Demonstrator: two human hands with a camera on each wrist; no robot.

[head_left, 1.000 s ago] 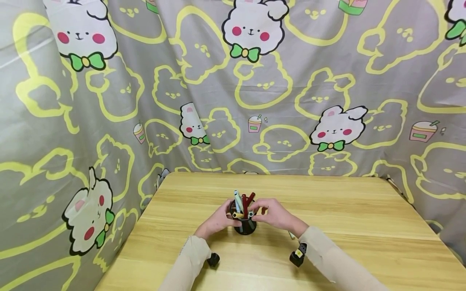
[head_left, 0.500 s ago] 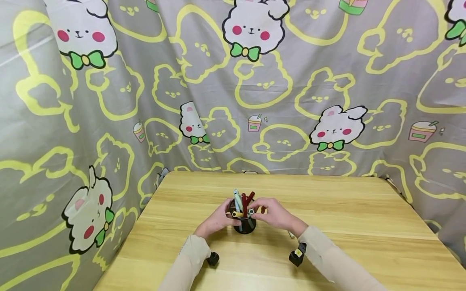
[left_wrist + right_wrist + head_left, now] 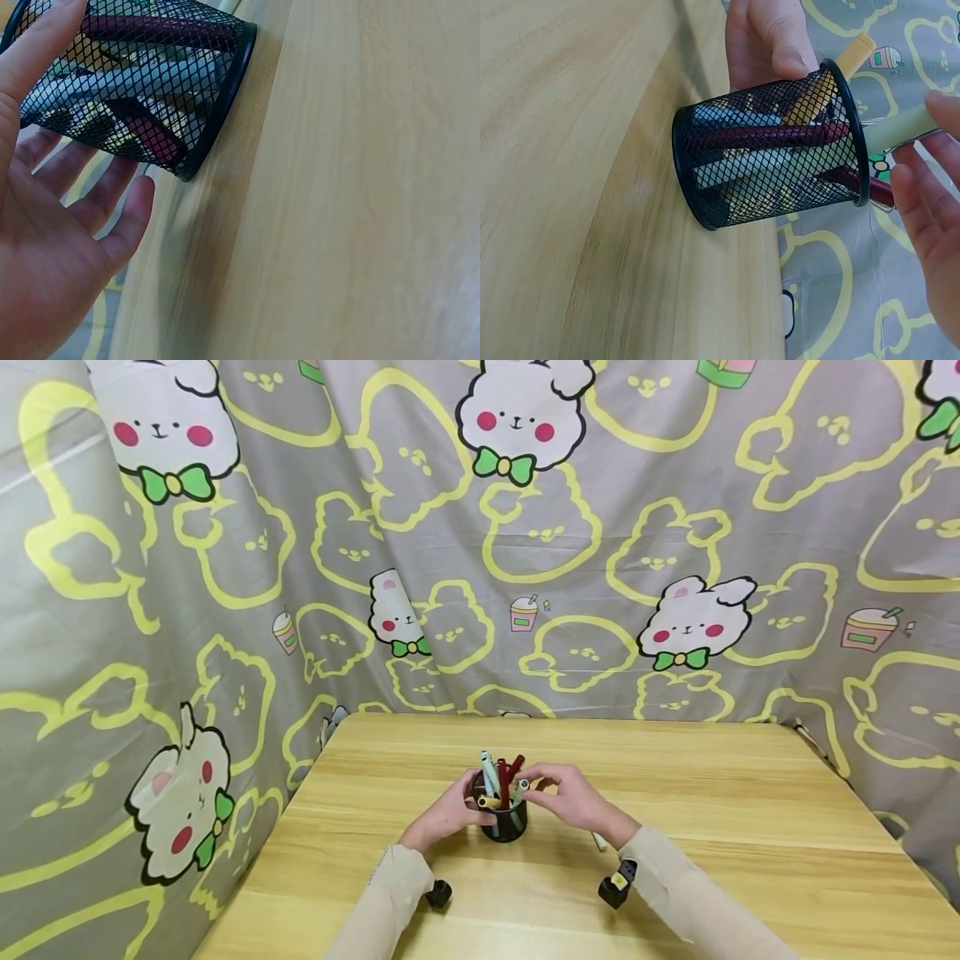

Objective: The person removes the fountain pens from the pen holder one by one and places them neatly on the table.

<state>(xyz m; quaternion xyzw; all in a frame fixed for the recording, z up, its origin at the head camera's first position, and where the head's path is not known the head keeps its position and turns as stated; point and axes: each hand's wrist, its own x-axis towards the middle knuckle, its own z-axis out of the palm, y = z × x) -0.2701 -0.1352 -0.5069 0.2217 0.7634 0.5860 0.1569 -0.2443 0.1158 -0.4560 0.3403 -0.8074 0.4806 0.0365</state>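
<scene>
Mid-tabletop, toward near edge: left hand (image 3: 448, 814) cups mesh pen cup (image 3: 507, 822), fingers loose, thumb on rim. Right hand (image 3: 572, 797) pinches pale-green pen (image 3: 900, 126). Risk: pen snags neighbours, cup tips w/ weak brace.

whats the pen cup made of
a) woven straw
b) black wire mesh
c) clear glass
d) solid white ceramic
b: the right wrist view shows the cup as black wire mesh, with the pens inside visible through its wall, while the left hand holds its far side.
</scene>
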